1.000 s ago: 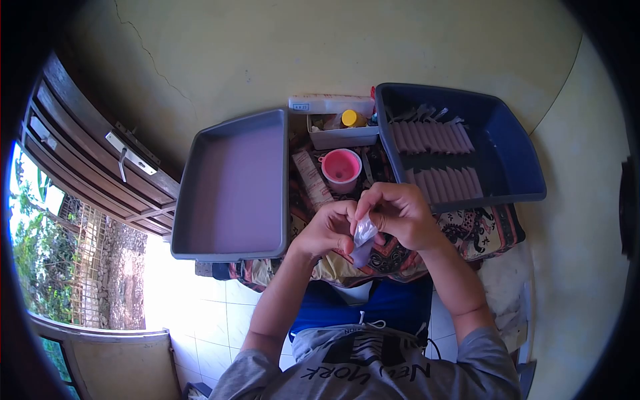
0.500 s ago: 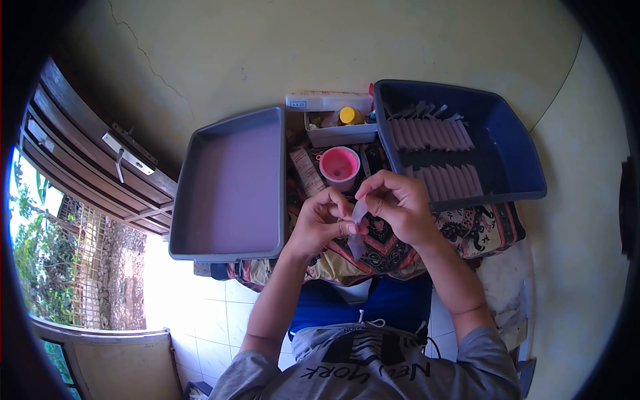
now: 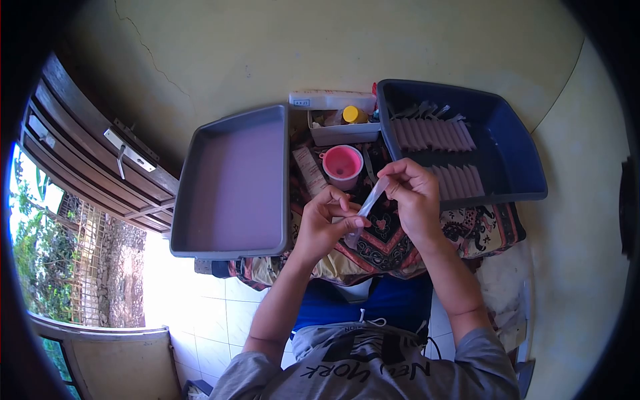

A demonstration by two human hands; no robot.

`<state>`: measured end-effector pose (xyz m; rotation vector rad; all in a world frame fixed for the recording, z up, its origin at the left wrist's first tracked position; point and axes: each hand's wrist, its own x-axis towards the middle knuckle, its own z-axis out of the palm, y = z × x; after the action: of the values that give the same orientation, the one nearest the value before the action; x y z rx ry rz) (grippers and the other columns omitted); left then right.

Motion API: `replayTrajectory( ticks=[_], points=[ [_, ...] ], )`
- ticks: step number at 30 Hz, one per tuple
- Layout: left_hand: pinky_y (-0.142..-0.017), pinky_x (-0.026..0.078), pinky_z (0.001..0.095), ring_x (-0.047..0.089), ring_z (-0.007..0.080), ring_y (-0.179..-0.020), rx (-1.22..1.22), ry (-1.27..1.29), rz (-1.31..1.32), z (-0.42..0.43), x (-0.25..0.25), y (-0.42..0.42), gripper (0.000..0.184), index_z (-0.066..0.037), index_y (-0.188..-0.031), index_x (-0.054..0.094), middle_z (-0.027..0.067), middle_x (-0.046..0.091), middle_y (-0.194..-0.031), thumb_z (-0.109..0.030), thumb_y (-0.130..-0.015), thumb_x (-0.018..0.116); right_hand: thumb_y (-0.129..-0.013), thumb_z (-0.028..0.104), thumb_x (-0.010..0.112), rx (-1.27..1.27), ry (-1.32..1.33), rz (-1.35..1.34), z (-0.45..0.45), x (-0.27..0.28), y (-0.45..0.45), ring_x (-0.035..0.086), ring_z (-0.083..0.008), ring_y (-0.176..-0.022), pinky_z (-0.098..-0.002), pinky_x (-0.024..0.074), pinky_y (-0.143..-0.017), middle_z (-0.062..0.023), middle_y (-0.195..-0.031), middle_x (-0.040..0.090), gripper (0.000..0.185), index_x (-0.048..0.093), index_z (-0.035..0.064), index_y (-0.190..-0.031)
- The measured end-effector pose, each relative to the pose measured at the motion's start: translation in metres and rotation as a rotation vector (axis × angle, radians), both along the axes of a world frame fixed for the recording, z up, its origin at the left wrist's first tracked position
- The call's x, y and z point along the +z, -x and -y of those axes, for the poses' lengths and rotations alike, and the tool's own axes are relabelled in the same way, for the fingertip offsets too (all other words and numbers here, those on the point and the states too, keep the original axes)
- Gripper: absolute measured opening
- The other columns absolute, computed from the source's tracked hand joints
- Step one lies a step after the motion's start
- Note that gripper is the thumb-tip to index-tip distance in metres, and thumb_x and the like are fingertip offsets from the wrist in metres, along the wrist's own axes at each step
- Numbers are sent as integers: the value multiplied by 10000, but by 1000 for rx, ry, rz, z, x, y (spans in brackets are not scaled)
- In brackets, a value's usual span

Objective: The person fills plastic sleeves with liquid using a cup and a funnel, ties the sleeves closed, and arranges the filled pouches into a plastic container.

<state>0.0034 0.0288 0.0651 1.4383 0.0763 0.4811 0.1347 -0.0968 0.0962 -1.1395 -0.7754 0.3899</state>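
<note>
A narrow clear plastic bag point(image 3: 373, 198) stretches slantwise between my two hands above the patterned cloth. My left hand point(image 3: 325, 225) pinches its lower part between thumb and fingers, and a loose end hangs below. Higher up, the fingertips of my right hand point(image 3: 415, 195) are closed on the bag's upper end. Just beyond my hands stands a white cup point(image 3: 344, 182) with a pink funnel point(image 3: 343, 162) set in its mouth. The bag looks flat, with no visible filling.
At left, a grey tub point(image 3: 285, 200) holds pinkish-mauve liquid. At right, a dark blue tub point(image 3: 517, 150) holds two rows of filled mauve tubes point(image 3: 433, 135). Behind the cup are a grey box point(image 3: 343, 136) with a yellow-capped container point(image 3: 353, 115) and a printed packet point(image 3: 309, 170).
My right hand has moved up and to the right, drawing the plastic bag out longer between my hands. My left hand stays nearly in place, still pinching it.
</note>
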Motion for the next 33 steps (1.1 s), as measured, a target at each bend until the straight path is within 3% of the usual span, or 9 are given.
replayTrajectory(
  ticks=[10, 13, 15, 16, 18, 19, 21, 26, 33],
  points=[
    [-733, 519, 240, 671, 153, -808, 76, 27, -61, 14, 6, -6, 328, -68, -852, 360, 173, 692, -852, 72, -817, 654, -852, -16, 618, -55, -86, -105, 1, -7, -16, 536, -45, -639, -181, 393, -593, -19, -721, 634, 37, 632, -11, -886],
    [-719, 506, 224, 660, 136, -760, 129, -107, -11, 10, -1, -10, 345, -84, -803, 345, 168, 693, -810, 82, -811, 647, -860, -7, 603, 2, 37, 55, 3, -6, -23, 561, -59, -688, -199, 431, -642, -38, -780, 648, 70, 617, -12, -929],
    [-1053, 346, 382, 684, 159, -788, 179, -118, -18, 5, -2, -8, 358, -105, -801, 362, 131, 697, -802, 74, -785, 672, -834, -7, 603, -134, -2, 435, 3, -6, -23, 618, -149, -830, -270, 481, -758, -98, -947, 654, 155, 603, 3, -989],
    [-1053, 346, 382, 684, 159, -788, 177, -118, -17, 4, -1, -6, 358, -105, -801, 362, 131, 697, -802, 74, -785, 672, -834, -7, 603, -135, -1, 436, 7, -1, -22, 618, -149, -830, -270, 481, -758, -98, -947, 654, 155, 603, 3, -989],
    [-698, 508, 231, 663, 145, -762, 143, 130, -26, 3, 1, -4, 362, -98, -765, 342, 159, 690, -794, 98, -799, 645, -785, -3, 616, -329, -42, 868, 18, 12, -18, 601, -256, -1044, -375, 476, -903, -138, -1128, 612, 260, 601, 35, -1041],
    [-690, 515, 242, 669, 151, -780, 151, 125, -27, 4, 1, -4, 358, -97, -766, 348, 150, 686, -804, 105, -797, 641, -785, -3, 616, -325, -41, 867, 19, 12, -16, 601, -256, -1044, -375, 476, -903, -138, -1128, 612, 260, 601, 35, -1041],
    [-690, 521, 249, 671, 156, -787, 136, 132, -25, 4, -1, -4, 355, -95, -767, 353, 147, 682, -812, 110, -795, 641, -751, 7, 645, -216, 9, 1308, 20, 11, -13, 526, -312, -1182, -449, 422, -1000, -138, -1227, 573, 320, 615, 63, -1065],
    [-688, 533, 259, 672, 162, -811, 104, 117, -20, 3, -6, -2, 340, -87, -779, 370, 135, 675, -832, 118, -788, 641, -756, 69, 666, -141, 158, 1372, 11, 0, 2, 473, -293, -1250, -491, 354, -1064, -108, -1286, 548, 326, 630, 77, -1079],
    [-717, 496, 265, 599, 118, -765, 49, 136, -92, -1, -5, 5, 305, -86, -781, 381, 68, 601, -817, 124, -796, 602, -777, 77, 639, -55, 311, 1363, 6, -17, -5, 584, -291, -1041, -459, 425, -966, -110, -1000, 624, 235, 636, 49, -1010]
  ],
)
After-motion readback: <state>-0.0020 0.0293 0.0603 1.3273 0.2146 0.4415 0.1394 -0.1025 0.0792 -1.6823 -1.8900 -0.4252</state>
